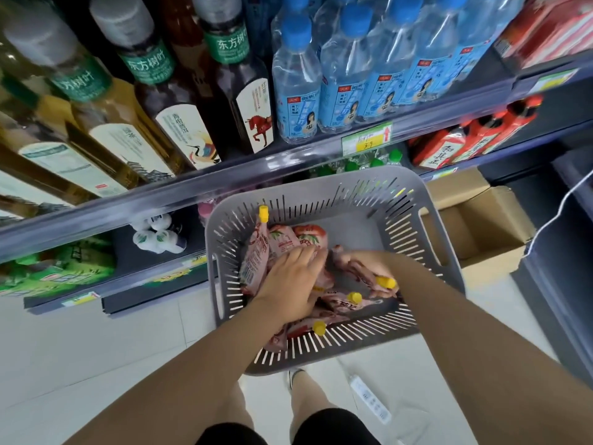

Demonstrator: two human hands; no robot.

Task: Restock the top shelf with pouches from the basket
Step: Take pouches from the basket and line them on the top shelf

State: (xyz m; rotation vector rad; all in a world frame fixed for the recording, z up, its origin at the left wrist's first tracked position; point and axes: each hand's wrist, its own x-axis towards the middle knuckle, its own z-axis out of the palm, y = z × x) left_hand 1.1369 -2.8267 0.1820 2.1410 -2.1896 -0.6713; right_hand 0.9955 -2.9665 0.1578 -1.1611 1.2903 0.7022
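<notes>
Shop aisle, pale tiled floor [80, 348], white power strip [370, 395] lying on it by the person's feet. Grey slotted basket [321, 194] sits in front of the shelving with both hands inside: left hand [288, 284] spread flat, palm down, pressing on the pile of pink pouches [282, 242] with yellow caps, gripping nothing I can see; right hand [369, 268] curled around one pouch near the basket's right side, blurred, so how firm the grip is I can't tell. Beyond the basket: open cardboard box [481, 226] on the floor to the right, then a shelf edge [160, 194] carrying dark tea bottles [179, 91] on the left and blue-capped water bottles [346, 85] on the right.
</notes>
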